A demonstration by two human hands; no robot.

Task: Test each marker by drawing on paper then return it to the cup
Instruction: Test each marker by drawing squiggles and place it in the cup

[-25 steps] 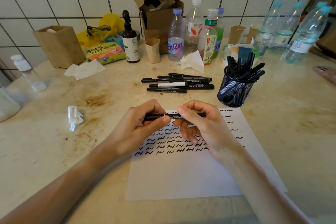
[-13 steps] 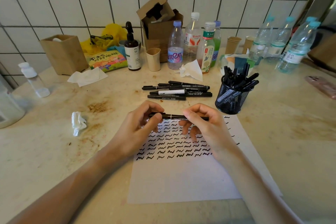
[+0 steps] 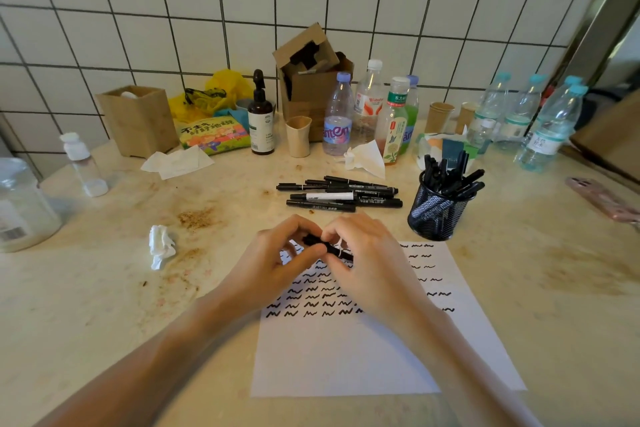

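Above the paper (image 3: 346, 357), left hand (image 3: 273, 263) and right hand (image 3: 374, 263) meet, both pinching one marker (image 3: 329, 248).

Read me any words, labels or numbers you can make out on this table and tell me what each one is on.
"anten", partly cut off: purple-capped bottle.
"东方": green label of the tea bottle.
"不主" and more, blurred: colourful packet.
Red label on the white-capped bottle: blurred.
Dark pump bottle label: too small.
Print on the loose markers: too small.
Barcode on the jar: digits unreadable.
Paper: squiggles only, no words.
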